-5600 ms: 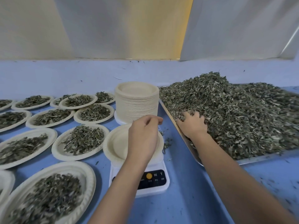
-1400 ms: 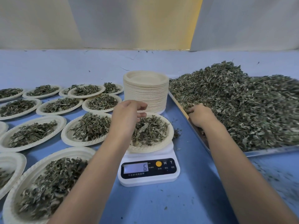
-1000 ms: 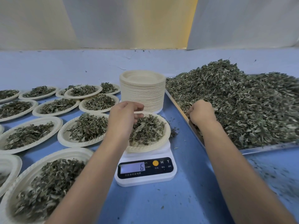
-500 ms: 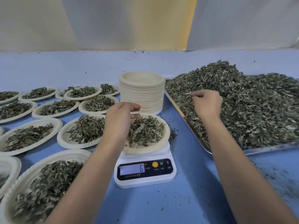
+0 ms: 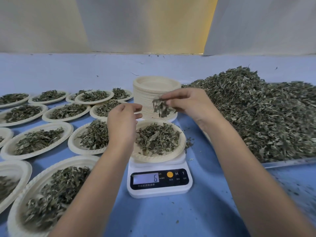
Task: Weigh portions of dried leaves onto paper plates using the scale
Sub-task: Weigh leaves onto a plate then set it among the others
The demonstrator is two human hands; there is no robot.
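A blue tabletop point(image 5: 171, 216) runs back to a pale wall of white and yellowish panels point(image 5: 136, 23). Near its front middle stands a white digital scale point(image 5: 159, 192), whose lit display point(image 5: 146, 178) reads 6. A paper plate point(image 5: 153, 158) sits on the scale with a loose mound of dried leaves point(image 5: 157, 137) inside it.

The right hand point(image 5: 191, 103) hangs above the far side of this plate, in front of a tall stack of empty plates point(image 5: 150, 89). Its thumb and fingertips are closed round a pinch of leaves point(image 5: 161, 106), which dangles below the fingers, clear of the mound underneath. The left hand point(image 5: 122, 120) hovers over the plate's left rim, palm turned toward the right hand. Its fingers are loosely curled with a gap between them and the thumb, and nothing shows in its grasp. The two hands are near each other but do not touch.

To the right, a large heap of dried leaves point(image 5: 256, 113) fills a shallow metal tray point(image 5: 290, 162), whose front edge shows beneath the pile. A few stray bits of leaf lie on the blue surface between the scale and the tray.

To the left, filled plates point(image 5: 37, 140) lie in rows across the table, each carrying its own portion of leaves. Some of their rims overlap. The nearest one point(image 5: 51, 194) lies just beside the left forearm.
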